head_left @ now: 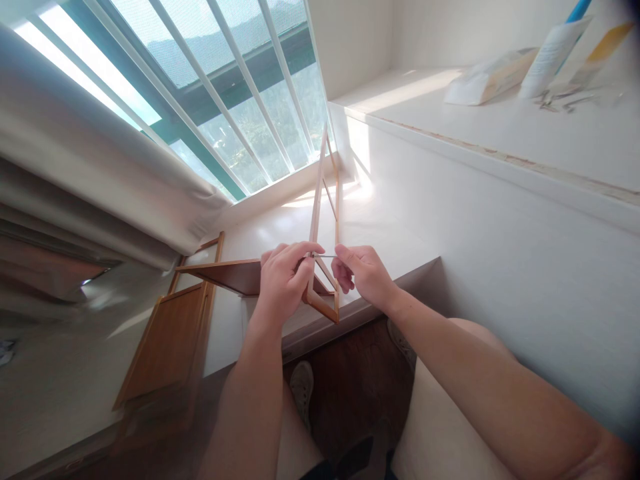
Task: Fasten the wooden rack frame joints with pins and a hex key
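A narrow wooden frame (336, 193) with light-brown slats stands on the white ledge, its near corner between my hands. My left hand (286, 277) is closed around the frame's left side, with thumb and forefinger at the end of a thin metal rod (325, 256). From the other side, my right hand (364, 272) pinches that rod, which runs level between the two hands. Its tip at the wood is hidden by my left fingers, so its exact kind does not show. A brown wooden panel (233, 272) extends left from behind my left hand.
Further left stands another wooden piece with a brown panel (167, 333), beside a grey curtain (100, 153). A barred window (225, 87) is ahead. On the white shelf (400, 107) at right lie a tissue pack (485, 80), a white tube (553, 57) and small metal pieces (560, 100).
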Available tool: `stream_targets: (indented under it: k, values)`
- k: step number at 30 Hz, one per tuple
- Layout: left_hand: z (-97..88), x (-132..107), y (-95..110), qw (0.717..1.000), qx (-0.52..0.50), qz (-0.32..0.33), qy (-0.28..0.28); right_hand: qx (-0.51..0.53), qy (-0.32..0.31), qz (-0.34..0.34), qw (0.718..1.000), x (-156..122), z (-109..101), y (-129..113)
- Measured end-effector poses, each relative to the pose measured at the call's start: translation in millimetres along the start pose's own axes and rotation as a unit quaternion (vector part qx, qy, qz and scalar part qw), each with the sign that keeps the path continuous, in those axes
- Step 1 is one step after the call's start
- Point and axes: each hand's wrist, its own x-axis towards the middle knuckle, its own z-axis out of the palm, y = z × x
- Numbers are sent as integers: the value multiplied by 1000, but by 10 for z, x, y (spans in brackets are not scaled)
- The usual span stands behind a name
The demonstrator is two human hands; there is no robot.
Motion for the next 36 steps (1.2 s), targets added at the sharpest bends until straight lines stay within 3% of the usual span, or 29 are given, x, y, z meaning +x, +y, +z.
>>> stream_targets:
  k: [9, 18, 25, 36]
  values:
    - [7, -17, 8, 1000, -10, -1, 6, 57, -34, 41, 997, 3, 48, 29]
    - [0, -14, 12, 1000, -6, -4, 4, -102, 20, -32, 994, -30, 31, -45]
    - [16, -16, -10, 1000, -9, 3, 8, -239, 24, -141, 960, 6, -50, -12]
    - [1, -14, -7, 1000, -6, 6, 10, -257, 32, -207, 943, 28, -104, 59]
